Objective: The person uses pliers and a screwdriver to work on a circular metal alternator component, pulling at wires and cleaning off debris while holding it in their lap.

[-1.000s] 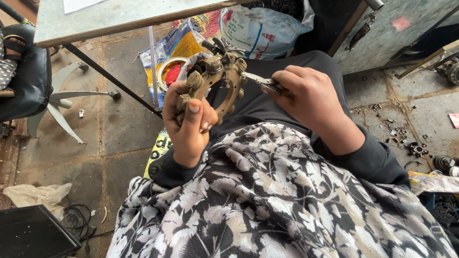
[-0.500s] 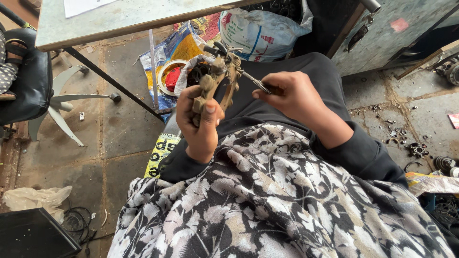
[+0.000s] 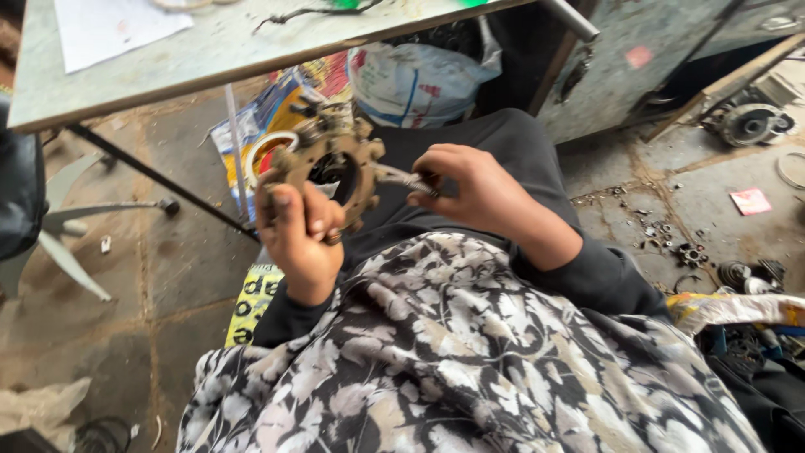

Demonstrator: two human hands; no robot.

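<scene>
We hold a rusty toothed ring point(image 3: 331, 168) upright in our left hand point(image 3: 300, 239), its grip closed round the lower rim. Our right hand point(image 3: 470, 189) pinches a thin metal tool point(image 3: 394, 176), whose tip touches the ring's right edge.

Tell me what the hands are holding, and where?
Left hand grips the toothed metal ring by its lower rim; right hand pinches a thin metal tool by its handle end.

A grimy, brass-coloured metal ring plate with notched lugs around its rim point(image 3: 331, 164) is held upright above the lap, its open centre turned toward the camera. Its lower left edge is gripped between fingers. A slim, silver-grey metal tool point(image 3: 398, 178) is laid almost level against its right rim, touching it.
</scene>
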